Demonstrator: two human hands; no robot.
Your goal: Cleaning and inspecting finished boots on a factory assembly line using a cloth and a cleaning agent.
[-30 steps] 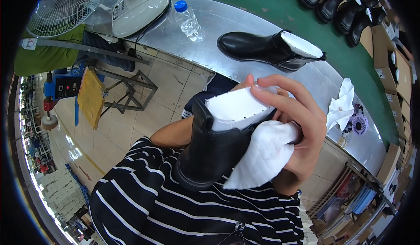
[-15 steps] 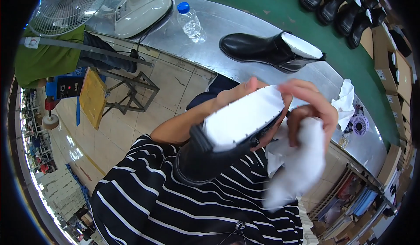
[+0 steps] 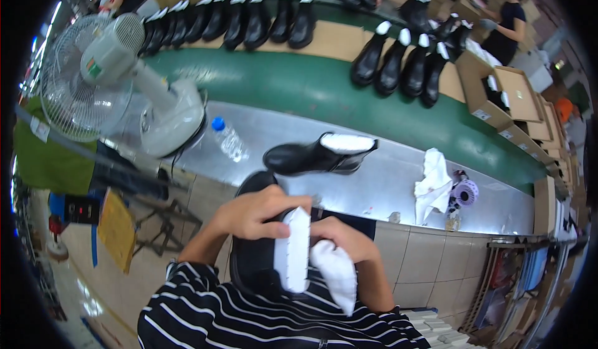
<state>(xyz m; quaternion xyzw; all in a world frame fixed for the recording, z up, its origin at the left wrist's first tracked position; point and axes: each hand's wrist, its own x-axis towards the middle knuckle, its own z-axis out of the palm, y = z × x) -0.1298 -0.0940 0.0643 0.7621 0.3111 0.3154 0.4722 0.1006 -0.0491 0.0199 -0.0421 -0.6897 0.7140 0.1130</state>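
A black ankle boot [image 3: 249, 265] is held up close to my body, toe pointing away from me. Its stiff white insert [image 3: 293, 252] fills the opening. My left hand [image 3: 258, 215] grips it by the upper, with the thumb against the white edge. On the boot's other side my right hand [image 3: 342, 234] is closed around a white cloth [image 3: 336, 274] that hangs down, its fingertips partly hidden behind the boot. A second black boot [image 3: 305, 157] with a white insert lies on its side on the metal table [image 3: 299, 122] beyond my hands.
A plastic bottle [image 3: 229, 140] with a blue cap and a fan [image 3: 171, 115] stand to the left. Crumpled white paper or cloth [image 3: 431, 187] and a small purple fan [image 3: 465, 193] are at the right. Black boots [image 3: 255, 25] line the green belt [image 3: 249, 87], near open cartons [image 3: 476, 94].
The held boot has turned more upright and moved left, its toe now away from me. My right hand has brought the cloth in against it. The view has lifted, showing more belt.
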